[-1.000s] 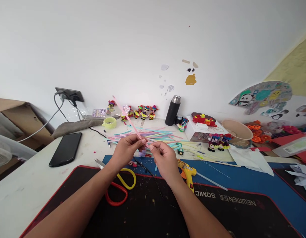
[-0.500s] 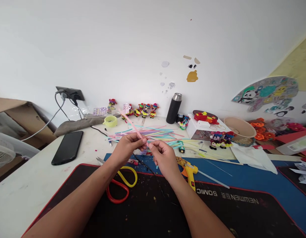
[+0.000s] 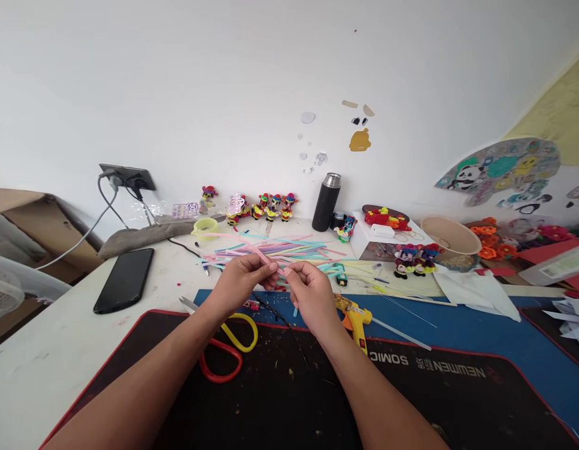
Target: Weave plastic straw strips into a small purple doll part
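Observation:
Between the fingertips of both hands is a pink pipe cleaner (image 3: 257, 251), pinched over the table in the head view. My left hand (image 3: 241, 278) closes thumb and fingers on it, and its free part slants up and left from there. My right hand (image 3: 310, 292), also closed, grips the near end close beside the left fingertips; that end is mostly hidden by the fingers. Just behind the hands lies a loose pile of pastel pipe cleaners (image 3: 296, 247). Scissors (image 3: 240, 331) with red and yellow handles rest under my left forearm.
A yellow glue gun (image 3: 359, 319) lies right of my right hand on the mat (image 3: 280, 400). A black phone (image 3: 124, 280) is at left. Small figures (image 3: 273, 207), a thermos (image 3: 325, 203) and a white box (image 3: 383, 240) stand along the wall. A black cable (image 3: 282, 319) crosses below the hands.
The pink pipe cleaner's free part no longer stands up as high to the left; it looks lower, against the pile. Both hands keep their pinch, and the view has shifted slightly.

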`<state>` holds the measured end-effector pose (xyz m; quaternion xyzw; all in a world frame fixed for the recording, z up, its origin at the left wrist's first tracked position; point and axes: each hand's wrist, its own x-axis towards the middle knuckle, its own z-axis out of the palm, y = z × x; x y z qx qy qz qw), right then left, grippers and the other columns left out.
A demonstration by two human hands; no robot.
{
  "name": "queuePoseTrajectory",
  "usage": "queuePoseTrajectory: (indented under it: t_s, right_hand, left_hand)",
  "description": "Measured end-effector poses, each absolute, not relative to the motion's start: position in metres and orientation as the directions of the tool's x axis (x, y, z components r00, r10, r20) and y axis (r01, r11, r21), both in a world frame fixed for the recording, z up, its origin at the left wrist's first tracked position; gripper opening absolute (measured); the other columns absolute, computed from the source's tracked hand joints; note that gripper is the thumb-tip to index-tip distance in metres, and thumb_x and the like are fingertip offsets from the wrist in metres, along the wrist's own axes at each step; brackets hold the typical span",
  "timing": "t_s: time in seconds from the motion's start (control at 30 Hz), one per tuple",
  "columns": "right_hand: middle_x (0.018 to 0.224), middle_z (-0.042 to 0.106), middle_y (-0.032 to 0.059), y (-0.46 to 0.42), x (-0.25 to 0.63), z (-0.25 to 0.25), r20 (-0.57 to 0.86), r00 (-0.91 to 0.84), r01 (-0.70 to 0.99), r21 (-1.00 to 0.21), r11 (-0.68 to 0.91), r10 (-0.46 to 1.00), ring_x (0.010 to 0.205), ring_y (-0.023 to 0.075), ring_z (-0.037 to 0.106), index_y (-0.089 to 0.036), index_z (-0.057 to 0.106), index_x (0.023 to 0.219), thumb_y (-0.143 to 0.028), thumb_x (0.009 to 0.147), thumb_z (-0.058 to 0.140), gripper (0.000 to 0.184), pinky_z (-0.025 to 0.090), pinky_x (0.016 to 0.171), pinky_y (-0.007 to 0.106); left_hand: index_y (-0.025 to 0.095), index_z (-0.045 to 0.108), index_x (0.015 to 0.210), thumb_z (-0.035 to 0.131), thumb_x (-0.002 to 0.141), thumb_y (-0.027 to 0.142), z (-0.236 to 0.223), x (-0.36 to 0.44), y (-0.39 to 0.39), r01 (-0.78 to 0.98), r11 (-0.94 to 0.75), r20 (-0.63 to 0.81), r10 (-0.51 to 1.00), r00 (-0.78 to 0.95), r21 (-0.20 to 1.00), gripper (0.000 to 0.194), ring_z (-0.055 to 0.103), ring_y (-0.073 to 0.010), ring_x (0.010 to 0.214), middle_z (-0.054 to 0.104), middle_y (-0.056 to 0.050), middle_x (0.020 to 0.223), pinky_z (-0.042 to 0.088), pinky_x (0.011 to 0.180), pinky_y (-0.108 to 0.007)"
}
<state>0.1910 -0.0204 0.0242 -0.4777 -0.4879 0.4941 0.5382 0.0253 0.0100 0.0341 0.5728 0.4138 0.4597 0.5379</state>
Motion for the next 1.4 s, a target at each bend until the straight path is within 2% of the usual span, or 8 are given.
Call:
queuePoseTrajectory:
  t_s: [0.17, 0.33, 0.47, 0.57, 0.7, 0.97, 1.2, 1.4]
  right_hand:
    - [0.048, 0.042, -0.0083, -0.023, 0.192, 0.025, 0.131, 0.027, 0.125, -0.984, 0.126, 0.991, 0.043, 0.0124, 0.037, -0.023, 0.061, 0.075, -0.037, 0.087, 0.066, 0.019, 0.028, 0.046, 0.026]
    - [0.050, 0.040, -0.0077, -0.026, 0.192, 0.026, 0.241, -0.032, 0.299, -0.924, 0.239, 0.970, 0.047, 0.0131, 0.036, -0.023, 0.060, 0.073, -0.029, 0.088, 0.062, 0.016, 0.027, 0.050, 0.027]
    - [0.051, 0.043, -0.0075, -0.024, 0.192, 0.023, 0.246, -0.086, 0.376, -0.889, 0.260, 0.965, 0.047, 0.0134, 0.037, -0.023, 0.061, 0.077, -0.028, 0.089, 0.062, 0.014, 0.026, 0.050, 0.027]
    - [0.053, 0.042, -0.0076, -0.022, 0.192, 0.021, 0.215, -0.086, 0.329, -0.916, 0.232, 0.973, 0.048, 0.0131, 0.038, -0.023, 0.061, 0.078, -0.032, 0.090, 0.062, 0.016, 0.027, 0.050, 0.026]
    - [0.052, 0.043, -0.0078, -0.021, 0.192, 0.021, 0.125, -0.075, 0.143, -0.981, 0.134, 0.989, 0.044, 0.0117, 0.038, -0.022, 0.062, 0.082, -0.043, 0.092, 0.063, 0.023, 0.027, 0.044, 0.025]
    - [0.047, 0.047, -0.0100, -0.018, 0.193, 0.024, 0.011, -0.024, -0.138, -0.990, 0.007, 1.000, 0.036, 0.0095, 0.039, -0.021, 0.061, 0.087, -0.048, 0.084, 0.070, 0.028, 0.028, 0.038, 0.022]
    - [0.047, 0.047, -0.0103, -0.017, 0.192, 0.024, -0.006, -0.024, -0.186, -0.982, -0.011, 1.000, 0.035, 0.0088, 0.039, -0.021, 0.063, 0.090, -0.051, 0.083, 0.072, 0.032, 0.026, 0.037, 0.021]
    - [0.048, 0.048, -0.0102, -0.019, 0.191, 0.024, -0.025, -0.042, -0.191, -0.981, -0.032, 0.999, 0.036, 0.0087, 0.039, -0.020, 0.064, 0.092, -0.049, 0.082, 0.073, 0.032, 0.026, 0.037, 0.022]
  left_hand:
    - [0.017, 0.075, 0.071, 0.082, 0.076, 0.057, 0.037, 0.021, 0.010, 0.082, -0.173, 0.148, 0.958, 0.246, 0.982, 0.041, 0.063, -0.0169, 0.057, 0.070, -0.003, 0.061, 0.052, 0.057, -0.027]
    - [0.017, 0.076, 0.074, 0.074, 0.084, 0.048, 0.036, 0.017, 0.010, 0.266, -0.262, 0.212, 0.956, 0.201, 0.928, 0.033, 0.060, -0.0164, 0.056, 0.067, -0.003, 0.060, 0.047, 0.055, -0.026]
    - [0.017, 0.076, 0.077, 0.071, 0.085, 0.046, 0.034, 0.016, 0.010, 0.299, -0.256, 0.196, 0.957, 0.215, 0.919, 0.031, 0.061, -0.0167, 0.058, 0.068, -0.003, 0.062, 0.047, 0.056, -0.026]
    - [0.016, 0.073, 0.075, 0.073, 0.083, 0.049, 0.037, 0.017, 0.009, 0.247, -0.222, 0.165, 0.958, 0.233, 0.943, 0.034, 0.060, -0.0154, 0.057, 0.066, -0.001, 0.061, 0.048, 0.056, -0.025]
    - [0.016, 0.071, 0.071, 0.078, 0.079, 0.054, 0.044, 0.018, 0.008, 0.161, -0.190, 0.151, 0.962, 0.227, 0.969, 0.040, 0.060, -0.0146, 0.057, 0.069, -0.002, 0.063, 0.050, 0.057, -0.026]
    - [0.015, 0.078, 0.080, 0.083, 0.076, 0.048, 0.039, 0.019, 0.009, 0.113, -0.180, 0.144, 0.953, 0.266, 0.977, 0.033, 0.065, -0.0169, 0.062, 0.073, -0.004, 0.069, 0.055, 0.060, -0.027]
    - [0.016, 0.077, 0.080, 0.080, 0.082, 0.046, 0.038, 0.021, 0.008, 0.117, -0.263, 0.240, 0.953, 0.185, 0.958, 0.030, 0.063, -0.0146, 0.058, 0.072, -0.003, 0.069, 0.053, 0.056, -0.025]
    - [0.016, 0.078, 0.083, 0.079, 0.083, 0.044, 0.035, 0.020, 0.009, 0.118, -0.293, 0.265, 0.942, 0.209, 0.949, 0.028, 0.063, -0.0148, 0.060, 0.072, -0.004, 0.073, 0.053, 0.056, -0.025]
